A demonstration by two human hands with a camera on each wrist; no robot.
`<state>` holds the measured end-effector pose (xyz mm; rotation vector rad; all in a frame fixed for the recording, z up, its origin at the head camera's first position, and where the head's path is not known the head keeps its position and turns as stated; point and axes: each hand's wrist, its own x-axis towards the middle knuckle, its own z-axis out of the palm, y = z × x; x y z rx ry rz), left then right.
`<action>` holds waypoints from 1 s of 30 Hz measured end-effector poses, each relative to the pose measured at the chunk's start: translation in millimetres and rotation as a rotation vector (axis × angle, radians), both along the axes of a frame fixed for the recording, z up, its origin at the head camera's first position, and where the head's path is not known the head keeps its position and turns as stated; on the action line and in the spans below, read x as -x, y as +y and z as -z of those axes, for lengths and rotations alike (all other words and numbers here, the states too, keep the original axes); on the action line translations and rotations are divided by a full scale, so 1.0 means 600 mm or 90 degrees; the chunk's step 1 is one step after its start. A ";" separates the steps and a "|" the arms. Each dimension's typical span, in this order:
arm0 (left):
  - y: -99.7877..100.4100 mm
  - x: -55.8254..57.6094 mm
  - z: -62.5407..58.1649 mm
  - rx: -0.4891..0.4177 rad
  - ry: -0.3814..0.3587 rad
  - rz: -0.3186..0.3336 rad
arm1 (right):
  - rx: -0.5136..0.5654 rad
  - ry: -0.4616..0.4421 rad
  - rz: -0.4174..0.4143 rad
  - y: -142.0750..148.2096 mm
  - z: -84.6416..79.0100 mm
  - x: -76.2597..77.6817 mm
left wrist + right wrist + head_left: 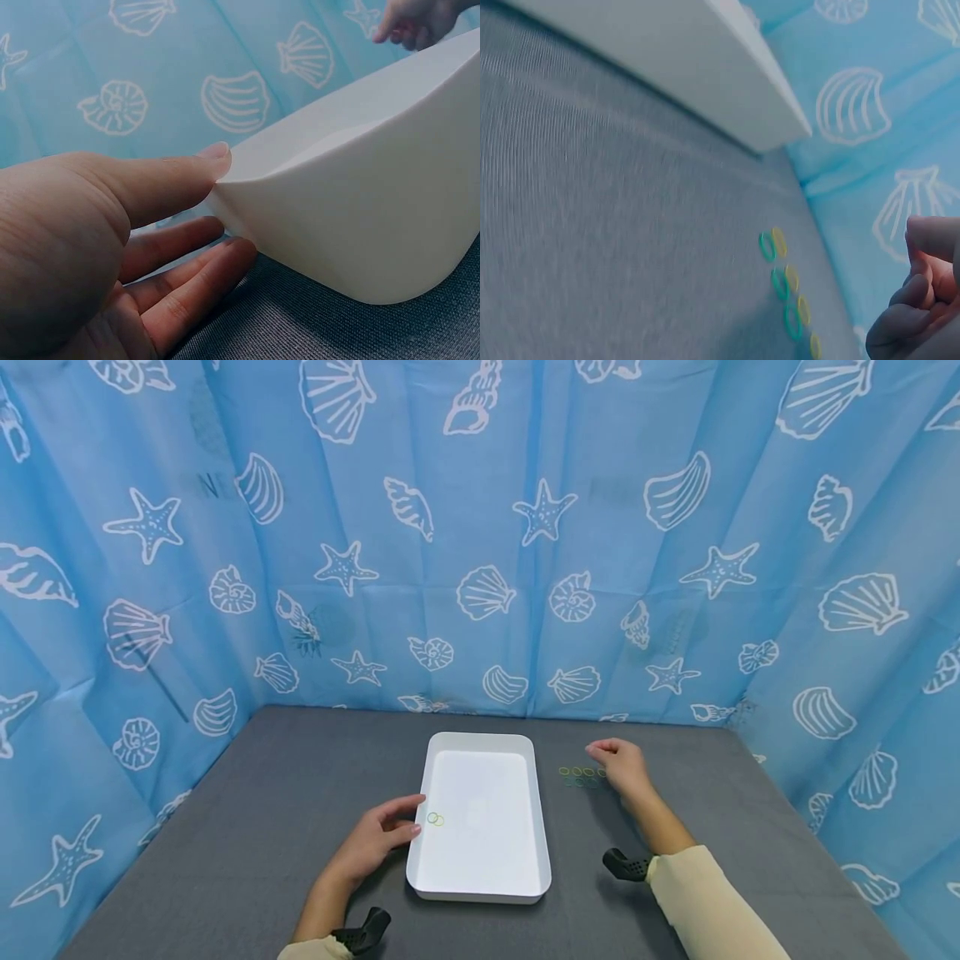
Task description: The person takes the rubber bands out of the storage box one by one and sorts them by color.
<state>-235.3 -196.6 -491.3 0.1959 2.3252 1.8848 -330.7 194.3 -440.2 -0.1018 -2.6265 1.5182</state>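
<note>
A white rectangular tray (pixel 480 890) lies on the grey table. My left hand (pixel 372 843) is at its left side, thumb at the rim and relaxed fingers against the outer wall, as the left wrist view shows. Inside the tray, near that hand, a green ring (pixel 432 817) and a yellow ring (pixel 439 821) overlap. Right of the tray, thin yellow rings (pixel 577 772) and green rings (pixel 780 283) lie in two rows. Above their far end is my right hand (pixel 624 767), thumb and index fingertips together, other fingers curled; nothing shows between the tips.
A blue curtain (pixel 480 527) printed with white shells and starfish encloses the table's back and sides. Grey cloth covers the table (pixel 247 827). Black straps with camera mounts (pixel 626 865) sit on both wrists, beside pale yellow sleeves (pixel 705 893).
</note>
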 end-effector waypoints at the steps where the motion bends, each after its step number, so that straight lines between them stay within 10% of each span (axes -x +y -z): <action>1: 0.000 0.000 0.000 0.000 0.001 0.000 | 0.015 -0.004 -0.004 -0.004 -0.003 -0.001; 14: 0.001 0.001 0.002 -0.001 -0.001 0.000 | 0.126 -0.062 -0.089 -0.071 -0.021 -0.005; 30: -0.006 0.003 0.007 -0.008 0.006 0.010 | 0.088 -0.071 -0.153 -0.167 -0.027 -0.006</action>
